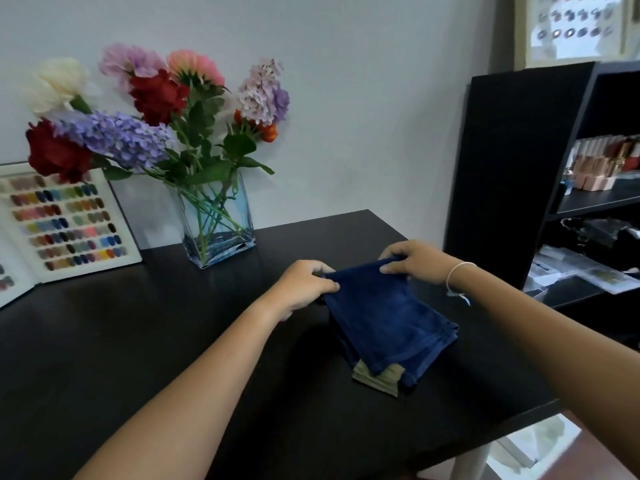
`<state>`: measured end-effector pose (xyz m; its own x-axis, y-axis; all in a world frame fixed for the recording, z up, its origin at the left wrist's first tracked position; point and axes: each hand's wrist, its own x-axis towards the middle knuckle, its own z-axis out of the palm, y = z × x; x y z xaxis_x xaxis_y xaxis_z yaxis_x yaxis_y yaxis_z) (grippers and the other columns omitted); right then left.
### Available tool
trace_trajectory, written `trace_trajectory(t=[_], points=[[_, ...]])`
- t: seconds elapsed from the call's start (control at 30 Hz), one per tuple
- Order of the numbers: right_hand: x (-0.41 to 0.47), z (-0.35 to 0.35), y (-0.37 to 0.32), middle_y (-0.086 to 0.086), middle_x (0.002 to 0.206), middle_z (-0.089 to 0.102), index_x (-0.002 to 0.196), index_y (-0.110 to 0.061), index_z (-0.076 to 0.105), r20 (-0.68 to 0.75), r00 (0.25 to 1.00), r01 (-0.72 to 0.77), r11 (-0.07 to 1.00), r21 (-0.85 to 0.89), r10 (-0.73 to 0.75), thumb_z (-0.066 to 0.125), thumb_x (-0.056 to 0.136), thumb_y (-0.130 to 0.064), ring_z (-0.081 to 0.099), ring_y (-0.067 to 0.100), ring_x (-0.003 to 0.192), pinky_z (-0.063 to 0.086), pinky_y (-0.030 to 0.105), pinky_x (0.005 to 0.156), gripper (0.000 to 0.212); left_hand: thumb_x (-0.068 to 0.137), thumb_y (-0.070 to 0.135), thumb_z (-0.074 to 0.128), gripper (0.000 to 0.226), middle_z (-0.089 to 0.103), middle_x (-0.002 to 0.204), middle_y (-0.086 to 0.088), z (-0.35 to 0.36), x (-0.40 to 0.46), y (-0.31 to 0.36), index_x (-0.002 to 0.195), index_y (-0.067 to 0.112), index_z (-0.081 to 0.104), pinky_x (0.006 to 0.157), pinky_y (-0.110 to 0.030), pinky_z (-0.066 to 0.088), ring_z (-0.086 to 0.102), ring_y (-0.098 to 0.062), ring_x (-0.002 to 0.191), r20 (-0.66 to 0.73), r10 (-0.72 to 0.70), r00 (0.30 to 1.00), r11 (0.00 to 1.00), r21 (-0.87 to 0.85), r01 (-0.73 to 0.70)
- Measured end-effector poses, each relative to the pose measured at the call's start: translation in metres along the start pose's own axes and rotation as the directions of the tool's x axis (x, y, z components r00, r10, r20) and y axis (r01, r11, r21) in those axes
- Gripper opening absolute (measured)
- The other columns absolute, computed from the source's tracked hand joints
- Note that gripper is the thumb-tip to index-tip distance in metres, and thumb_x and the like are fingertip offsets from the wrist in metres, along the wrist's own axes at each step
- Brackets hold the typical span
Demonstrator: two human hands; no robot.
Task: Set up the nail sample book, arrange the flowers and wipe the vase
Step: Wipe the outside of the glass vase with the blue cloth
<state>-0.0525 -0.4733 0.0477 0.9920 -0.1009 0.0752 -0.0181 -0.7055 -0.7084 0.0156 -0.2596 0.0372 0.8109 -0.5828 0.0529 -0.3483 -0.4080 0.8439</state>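
A clear blue-tinted glass vase (pixel 221 233) stands at the back of the black table (pixel 121 341), holding a bunch of red, purple, pink and cream flowers (pixel 152 112). Left of it, the nail sample book (pixel 65 223) stands open against the wall, showing rows of coloured nail tips. Nearer to me lies a folded dark blue cloth (pixel 388 320) with an olive cloth (pixel 379 377) under its near end. My left hand (pixel 304 282) pinches the blue cloth's far left corner. My right hand (pixel 415 261) pinches its far right corner, and that far edge is lifted.
A black shelf unit (pixel 519 168) stands right of the table, with nail polish bottles (pixel 602 161) on one shelf and papers below. The table's right edge and a white leg (pixel 471 459) lie close to the cloths. A pale wall runs behind.
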Motion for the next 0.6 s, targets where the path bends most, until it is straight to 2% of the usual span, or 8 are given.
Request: trace_trajectory(t=[0.13, 0.27, 0.37, 0.43, 0.53, 0.6], points=[[0.022, 0.017, -0.029, -0.001, 0.084, 0.064, 0.087, -0.015, 0.065, -0.058, 0.996, 0.075, 0.989, 0.127, -0.068, 0.061, 0.083, -0.01, 0.058, 0.009, 0.076, 0.046, 0.014, 0.068, 0.008, 0.079, 0.009, 0.065, 0.013, 0.065, 0.075, 0.004, -0.033, -0.007, -0.01, 0.081, 0.021, 0.067, 0.058, -0.019, 0.048, 0.062, -0.011, 0.073, -0.088, -0.015, 0.996, 0.996, -0.086, 0.007], [0.044, 0.039, -0.055, 0.006, 0.093, 0.065, 0.089, -0.012, 0.066, -0.086, 0.99, 0.124, 0.977, 0.175, -0.111, 0.059, 0.083, -0.008, 0.059, 0.019, 0.088, 0.047, 0.032, 0.083, 0.01, 0.081, 0.01, 0.064, 0.01, 0.065, 0.083, -0.003, -0.063, -0.014, -0.027, 0.085, 0.02, 0.065, 0.066, -0.031, 0.051, 0.064, -0.017, 0.079, -0.128, -0.044, 0.991, 0.991, -0.133, 0.026], [0.062, 0.058, -0.075, 0.007, 0.096, 0.066, 0.089, -0.014, 0.066, -0.1, 0.985, 0.161, 0.963, 0.218, -0.142, 0.057, 0.084, -0.007, 0.06, 0.022, 0.093, 0.048, 0.036, 0.086, 0.012, 0.082, 0.01, 0.064, 0.014, 0.067, 0.094, -0.008, -0.089, -0.014, -0.038, 0.09, 0.021, 0.064, 0.076, -0.038, 0.053, 0.065, -0.022, 0.089, -0.189, -0.054, 0.98, 0.988, -0.154, 0.025], [0.076, 0.07, -0.086, 0.006, 0.098, 0.065, 0.091, -0.014, 0.065, -0.11, 0.981, 0.182, 0.951, 0.248, -0.159, 0.055, 0.084, -0.005, 0.059, 0.02, 0.093, 0.047, 0.034, 0.086, 0.015, 0.081, 0.01, 0.066, 0.02, 0.067, 0.097, -0.005, -0.106, -0.013, -0.046, 0.091, 0.026, 0.064, 0.076, -0.036, 0.053, 0.064, -0.021, 0.093, -0.25, -0.046, 0.967, 0.987, -0.161, 0.006], [0.099, 0.086, -0.098, 0.006, 0.1, 0.064, 0.094, -0.012, 0.064, -0.113, 0.977, 0.205, 0.942, 0.267, -0.18, 0.054, 0.084, -0.002, 0.057, 0.019, 0.094, 0.046, 0.032, 0.085, 0.017, 0.08, 0.01, 0.067, 0.024, 0.064, 0.09, 0.006, -0.129, -0.011, -0.058, 0.089, 0.032, 0.063, 0.062, -0.017, 0.047, 0.061, -0.013, 0.088, -0.317, -0.025, 0.948, 0.987, -0.158, -0.027], [0.115, 0.096, -0.104, 0.006, 0.097, 0.063, 0.093, -0.011, 0.063, -0.138, 0.973, 0.216, 0.935, 0.281, -0.184, 0.055, 0.084, -0.002, 0.056, 0.019, 0.091, 0.045, 0.03, 0.08, 0.016, 0.079, 0.009, 0.067, 0.026, 0.063, 0.092, 0.007, -0.143, -0.005, -0.068, 0.093, 0.03, 0.063, 0.067, -0.018, 0.047, 0.061, -0.013, 0.091, -0.326, -0.031, 0.945, 0.984, -0.177, -0.029]])
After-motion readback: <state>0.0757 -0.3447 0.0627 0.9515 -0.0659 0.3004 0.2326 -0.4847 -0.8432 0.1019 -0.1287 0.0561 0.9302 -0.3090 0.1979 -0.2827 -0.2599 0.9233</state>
